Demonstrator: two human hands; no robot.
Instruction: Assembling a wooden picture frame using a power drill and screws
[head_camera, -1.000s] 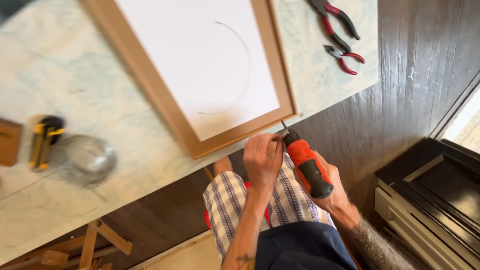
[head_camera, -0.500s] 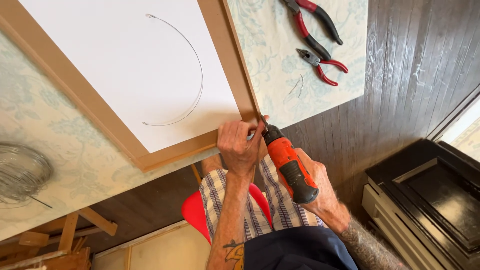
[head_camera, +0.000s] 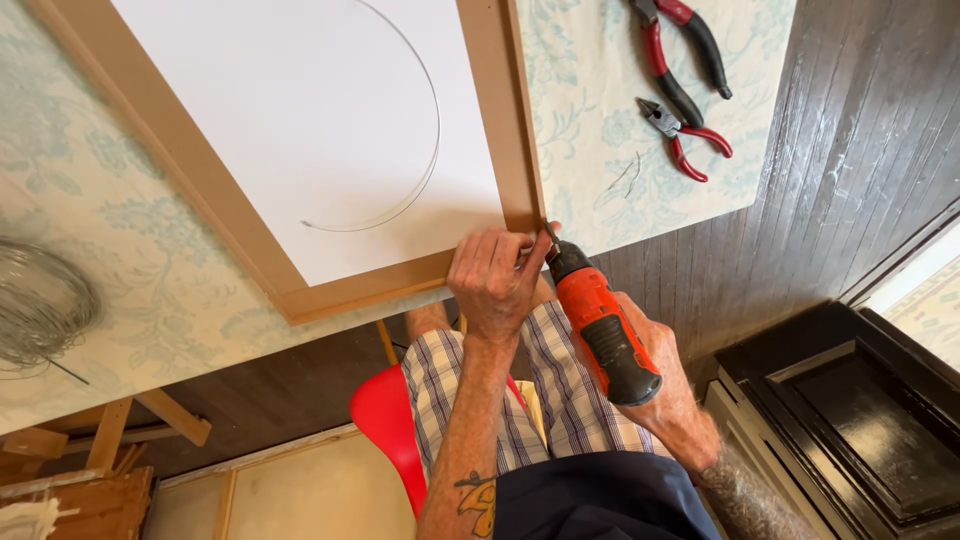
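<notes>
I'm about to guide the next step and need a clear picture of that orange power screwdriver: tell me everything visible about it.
The orange power screwdriver has an orange plastic body, a dark grey rubbery grip, and a black nose holding a thin metal bit. It lies slanted, bit pointing up-left at the near right corner of the light wooden frame. The right hand wraps the grip from below; the left hand pinches at the bit tip against the frame. Whether it is running cannot be told.

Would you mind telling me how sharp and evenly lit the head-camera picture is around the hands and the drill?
In the head view, the left hand, right hand and orange drill are sharp, without motion blur; daylight is soft and even, shadows faint; the white panel is bright; the window strip at right is overexposed; the black cabinet shows glare.
</notes>
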